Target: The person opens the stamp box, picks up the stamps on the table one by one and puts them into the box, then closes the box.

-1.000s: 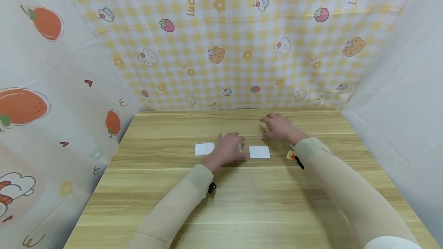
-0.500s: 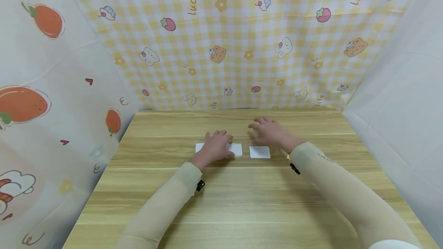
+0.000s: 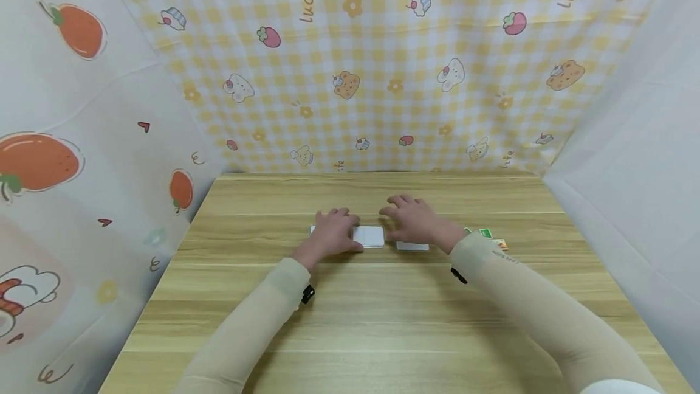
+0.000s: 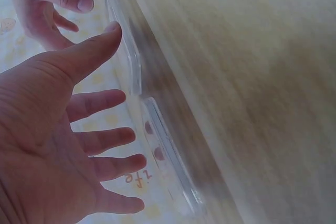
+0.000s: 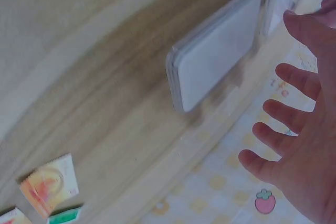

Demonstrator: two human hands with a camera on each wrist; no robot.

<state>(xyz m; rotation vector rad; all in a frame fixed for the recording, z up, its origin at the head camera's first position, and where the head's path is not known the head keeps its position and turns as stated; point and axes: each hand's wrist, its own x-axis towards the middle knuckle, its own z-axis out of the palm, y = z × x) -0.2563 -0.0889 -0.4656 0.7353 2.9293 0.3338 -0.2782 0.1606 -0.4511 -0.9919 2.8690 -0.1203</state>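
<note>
The left hand (image 3: 330, 233) and right hand (image 3: 414, 221) have fingers spread apart and grip nothing, a flat white case (image 3: 369, 236) lying on the tabletop (image 3: 372, 333) between them, so light, even pressure at its edges would probably shift it without tilting.

The wooden tabletop (image 3: 350, 327) carries three white cases (image 3: 369, 236), one between the left hand (image 3: 330, 233) and the right hand (image 3: 414, 222), one partly hidden by each, and small coloured papers (image 3: 500, 244) right of both hands.
</note>
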